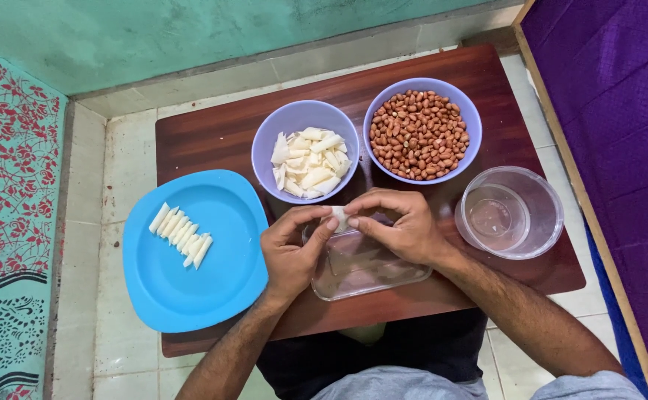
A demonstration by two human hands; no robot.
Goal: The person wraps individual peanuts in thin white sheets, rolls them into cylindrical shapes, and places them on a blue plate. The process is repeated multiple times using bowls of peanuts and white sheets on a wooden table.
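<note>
White piece being pinched between both hands near table centre, just above a clear tray. Left hand grasping it from 8 o'clock with thumb and fingertips; right hand gripping it from 3 o'clock, fingers curled over it. Sitting at 12 o'clock from the hands, a lilac bowl holding pale pasta-like tubes. Resting at 1 o'clock, touching that bowl, a second lilac bowl filled with peanuts. Standing at 3 o'clock, a clear round tub. Lying at 9 o'clock, a blue plate overhanging the table edge, carrying a neat row of white pieces. Everything sitting on a dark wooden table over pale floor tiles.
</note>
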